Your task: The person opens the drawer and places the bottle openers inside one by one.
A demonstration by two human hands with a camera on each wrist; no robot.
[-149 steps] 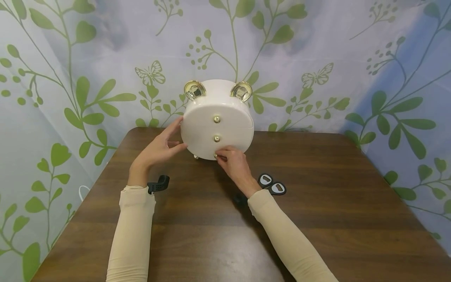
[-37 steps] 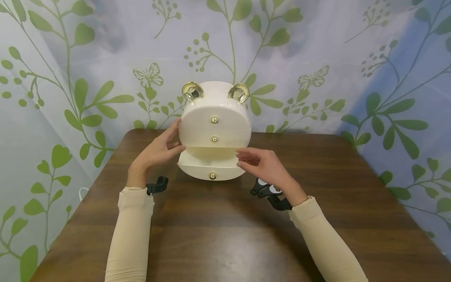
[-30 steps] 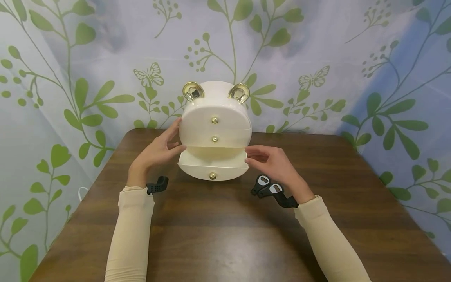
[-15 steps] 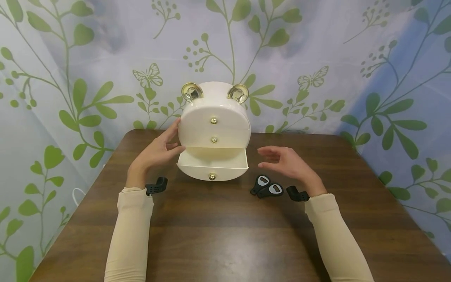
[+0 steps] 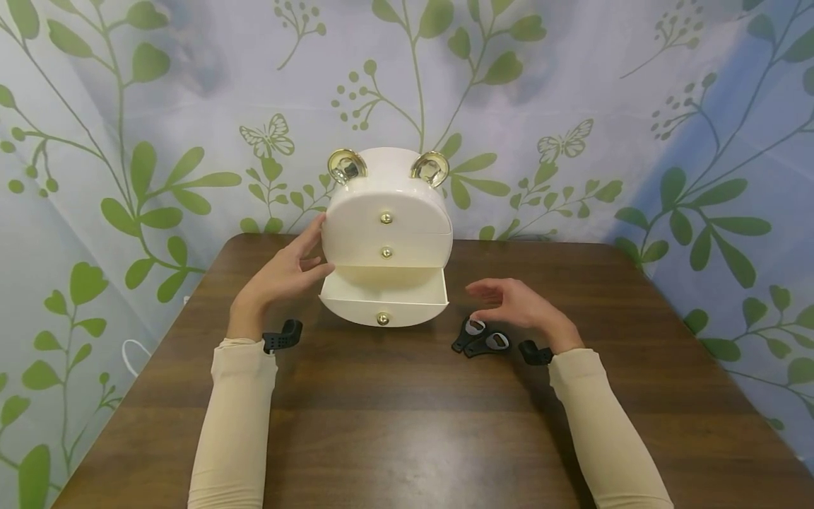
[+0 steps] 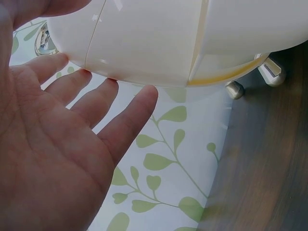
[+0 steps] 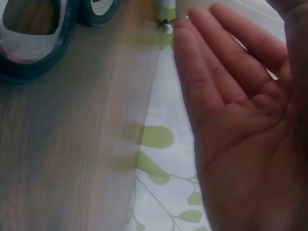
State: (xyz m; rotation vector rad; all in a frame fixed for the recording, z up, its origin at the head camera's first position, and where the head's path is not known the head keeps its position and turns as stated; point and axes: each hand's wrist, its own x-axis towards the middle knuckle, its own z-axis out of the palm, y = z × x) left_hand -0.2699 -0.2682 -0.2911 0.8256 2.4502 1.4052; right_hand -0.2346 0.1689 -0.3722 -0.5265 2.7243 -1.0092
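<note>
A white, round drawer box point(image 5: 386, 233) with gold ears and gold knobs stands at the back of the table. Its bottom drawer point(image 5: 383, 311) is pulled out, and nothing shows inside. The left hand point(image 5: 276, 276) rests against the box's left side with straight fingers; in the left wrist view its fingertips touch the white wall point(image 6: 144, 43). Above two black bottle openers point(image 5: 496, 343) with silver plates hovers the right hand point(image 5: 518, 304), fingers loosely bent and holding nothing. One opener point(image 7: 62, 53) also shows large at the upper left of the right wrist view.
The brown wooden table point(image 5: 407, 424) reaches back to a leaf-patterned curtain point(image 5: 540, 106). Black wrist cameras point(image 5: 282, 336) sit on both wrists. A white cable point(image 5: 130, 357) loops beyond the table's left edge.
The right hand let go of the bottom knob after the drawer came out, then moved right and slightly down over the bottle openers. The left hand stayed against the box.
</note>
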